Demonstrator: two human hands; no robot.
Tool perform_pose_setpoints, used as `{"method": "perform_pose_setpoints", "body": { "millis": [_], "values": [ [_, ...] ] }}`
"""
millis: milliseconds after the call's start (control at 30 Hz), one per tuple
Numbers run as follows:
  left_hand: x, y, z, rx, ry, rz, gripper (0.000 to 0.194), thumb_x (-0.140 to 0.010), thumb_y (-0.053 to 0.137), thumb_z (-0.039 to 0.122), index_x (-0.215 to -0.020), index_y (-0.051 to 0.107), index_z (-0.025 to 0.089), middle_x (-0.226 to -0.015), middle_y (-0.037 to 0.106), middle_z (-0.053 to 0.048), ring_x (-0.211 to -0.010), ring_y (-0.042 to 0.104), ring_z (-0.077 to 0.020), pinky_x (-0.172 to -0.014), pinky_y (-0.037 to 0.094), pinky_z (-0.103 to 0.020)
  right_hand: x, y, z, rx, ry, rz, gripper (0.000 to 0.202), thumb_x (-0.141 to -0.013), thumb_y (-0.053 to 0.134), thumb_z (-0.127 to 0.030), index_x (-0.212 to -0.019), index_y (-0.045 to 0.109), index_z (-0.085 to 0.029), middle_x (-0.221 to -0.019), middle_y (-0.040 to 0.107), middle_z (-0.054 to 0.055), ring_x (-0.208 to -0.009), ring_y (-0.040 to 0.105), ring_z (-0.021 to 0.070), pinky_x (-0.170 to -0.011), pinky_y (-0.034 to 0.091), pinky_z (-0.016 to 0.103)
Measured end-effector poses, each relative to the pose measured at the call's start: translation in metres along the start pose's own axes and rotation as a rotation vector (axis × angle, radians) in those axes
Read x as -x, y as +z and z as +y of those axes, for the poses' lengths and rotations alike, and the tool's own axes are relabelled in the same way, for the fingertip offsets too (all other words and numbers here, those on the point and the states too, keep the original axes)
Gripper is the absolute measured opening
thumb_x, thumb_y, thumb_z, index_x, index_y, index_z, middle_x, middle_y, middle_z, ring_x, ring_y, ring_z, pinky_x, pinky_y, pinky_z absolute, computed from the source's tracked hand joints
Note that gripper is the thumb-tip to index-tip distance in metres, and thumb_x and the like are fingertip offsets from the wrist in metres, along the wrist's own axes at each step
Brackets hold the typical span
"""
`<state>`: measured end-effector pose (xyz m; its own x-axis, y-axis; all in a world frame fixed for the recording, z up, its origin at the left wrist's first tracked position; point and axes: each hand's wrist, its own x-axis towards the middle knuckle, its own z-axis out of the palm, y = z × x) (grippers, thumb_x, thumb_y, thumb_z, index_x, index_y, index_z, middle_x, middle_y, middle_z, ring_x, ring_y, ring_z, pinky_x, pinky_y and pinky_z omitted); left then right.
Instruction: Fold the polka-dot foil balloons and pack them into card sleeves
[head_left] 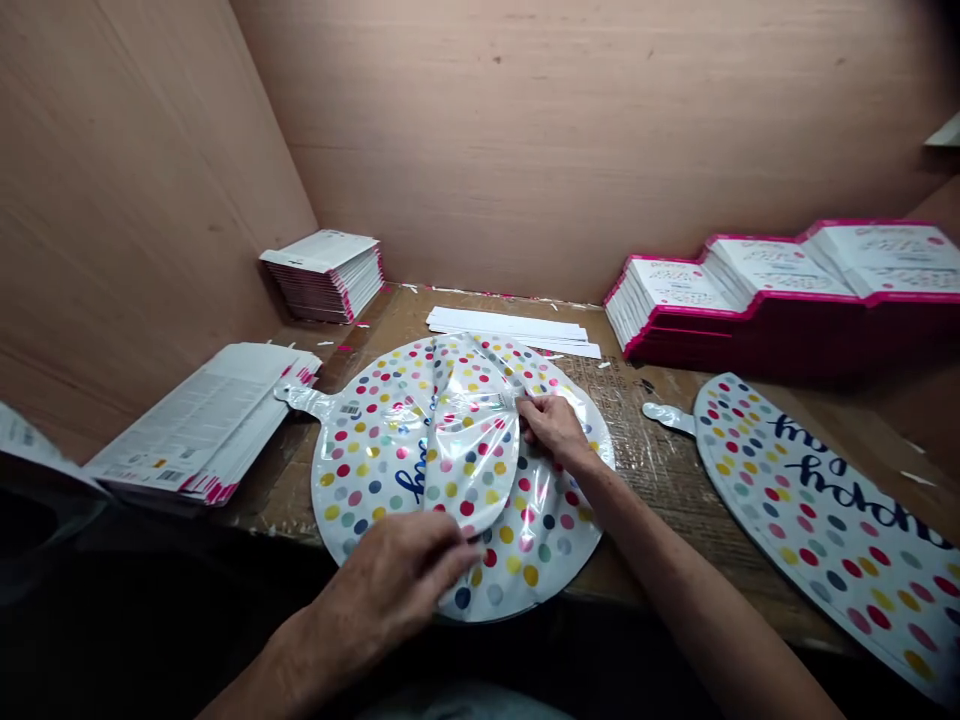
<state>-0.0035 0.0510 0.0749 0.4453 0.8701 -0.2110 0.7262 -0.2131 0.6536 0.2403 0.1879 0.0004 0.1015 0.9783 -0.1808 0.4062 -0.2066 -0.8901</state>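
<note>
Cardboard-topped table [652, 520], wood walls [525, 150]. 2 balloons [360, 400] vis., 2 card stacks [202, 420] L, 3 R. R hand [555, 425] pinching folded balloon; L hand [397, 565] blurry, can't tell its grip tbh.

Dimly lit overall, brightest around the dotted balloon [352, 500]. Glares white off its creased foil and off taped cardboard [649, 500] just right of it. Sinks to near-black below. Smears slightly at left hand [394, 570], near its lower edge; stretches wide far right of it.
</note>
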Motion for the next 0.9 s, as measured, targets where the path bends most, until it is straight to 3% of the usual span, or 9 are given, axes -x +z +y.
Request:
{"method": "perform_pose_setpoints", "body": {
  "millis": [133, 200, 300, 400, 500, 633, 700, 800, 900],
  "values": [
    [-0.002, 0.029, -0.015, -0.117, -0.16, 0.537, 0.058, -0.067, 0.064, 0.07, -0.102, 0.064, 0.024, -0.092, 0.072, -0.007, -0.079, 0.067, -0.0249, -0.072, 0.052, -0.033, 0.004, -0.004, -0.005, -0.137, -0.048, 0.044, 0.038, -0.088, 0.052, -0.05, -0.066, 0.055, -0.019, -0.046, 0.058, -0.002, -0.034, 0.051, 0.0107, -0.034, 0.037, 0.018],
    [0.005, 0.049, -0.025, -0.091, -0.24, 0.582, 0.062, -0.063, 0.068, 0.066, -0.108, 0.061, 0.024, -0.094, 0.073, -0.007, -0.079, 0.069, -0.0259, -0.07, 0.053, -0.033, 0.003, 0.001, -0.014, -0.206, -0.05, 0.021, 0.038, -0.087, 0.054, -0.05, -0.066, 0.055, -0.019, -0.046, 0.058, -0.001, -0.032, 0.049, 0.0101, -0.032, 0.035, 0.018],
    [0.013, 0.065, -0.04, 0.099, -0.382, 0.56, 0.041, -0.073, 0.059, 0.055, -0.101, 0.059, 0.025, -0.075, 0.071, -0.001, -0.069, 0.069, -0.022, -0.064, 0.053, -0.029, -0.001, 0.015, -0.028, -0.274, -0.112, 0.011, 0.036, -0.086, 0.057, -0.046, -0.064, 0.054, -0.018, -0.048, 0.058, -0.001, -0.036, 0.051, 0.009, -0.036, 0.037, 0.017],
    [0.016, 0.059, -0.051, 0.2, -0.506, 0.686, 0.031, -0.072, 0.057, 0.049, -0.089, 0.055, 0.025, -0.063, 0.066, 0.001, -0.059, 0.065, -0.0197, -0.06, 0.051, -0.027, -0.004, 0.026, -0.035, -0.311, -0.2, 0.044, 0.036, -0.087, 0.056, -0.044, -0.064, 0.056, -0.016, -0.054, 0.061, 0.001, -0.041, 0.054, 0.0082, -0.039, 0.039, 0.016],
    [0.022, 0.05, -0.057, 0.04, -0.586, 0.756, 0.022, -0.07, 0.054, 0.041, -0.085, 0.054, 0.025, -0.064, 0.066, 0.001, -0.059, 0.064, -0.0191, -0.058, 0.047, -0.027, -0.003, 0.021, -0.029, -0.13, -0.106, 0.015, 0.04, -0.091, 0.048, -0.047, -0.071, 0.061, -0.015, -0.057, 0.064, 0.003, -0.037, 0.051, 0.008, -0.038, 0.038, 0.018],
    [0.042, 0.047, -0.055, -0.148, -0.466, 0.414, 0.019, -0.076, 0.051, 0.041, -0.085, 0.06, 0.027, -0.054, 0.06, 0.004, -0.049, 0.06, -0.0168, -0.052, 0.04, -0.026, 0.004, -0.002, -0.011, 0.209, -0.043, 0.009, 0.036, -0.088, 0.052, -0.043, -0.065, 0.062, -0.016, -0.051, 0.062, 0.004, -0.043, 0.055, 0.0123, -0.042, 0.039, 0.021],
    [0.05, 0.043, -0.05, -0.167, -0.384, 0.33, 0.024, -0.076, 0.057, 0.05, -0.08, 0.063, 0.027, -0.048, 0.055, 0.005, -0.042, 0.055, -0.0152, -0.048, 0.037, -0.025, 0.009, -0.014, -0.005, 0.326, -0.056, 0.0, 0.032, -0.083, 0.061, -0.038, -0.059, 0.062, -0.017, -0.052, 0.062, 0.005, -0.052, 0.06, 0.0161, -0.048, 0.041, 0.023],
    [0.049, 0.033, -0.041, -0.126, -0.164, 0.469, 0.034, -0.079, 0.057, 0.059, -0.077, 0.065, 0.025, -0.054, 0.06, 0.002, -0.046, 0.056, -0.0142, -0.05, 0.043, -0.025, 0.016, -0.023, -0.008, 0.658, -0.173, 0.14, 0.025, -0.085, 0.063, -0.039, -0.084, 0.07, -0.015, -0.081, 0.071, 0.014, -0.077, 0.066, 0.0257, -0.064, 0.047, 0.031],
    [0.035, 0.03, -0.037, -0.133, -0.068, 0.667, 0.038, -0.087, 0.049, 0.058, -0.081, 0.066, 0.023, -0.073, 0.07, -0.004, -0.064, 0.065, -0.0177, -0.064, 0.05, -0.027, 0.017, -0.014, -0.028, 0.83, -0.449, 0.384, 0.043, -0.092, 0.057, -0.038, -0.125, 0.059, -0.01, -0.121, 0.063, 0.021, -0.103, 0.062, 0.0313, -0.082, 0.049, 0.04]
  ]
}}
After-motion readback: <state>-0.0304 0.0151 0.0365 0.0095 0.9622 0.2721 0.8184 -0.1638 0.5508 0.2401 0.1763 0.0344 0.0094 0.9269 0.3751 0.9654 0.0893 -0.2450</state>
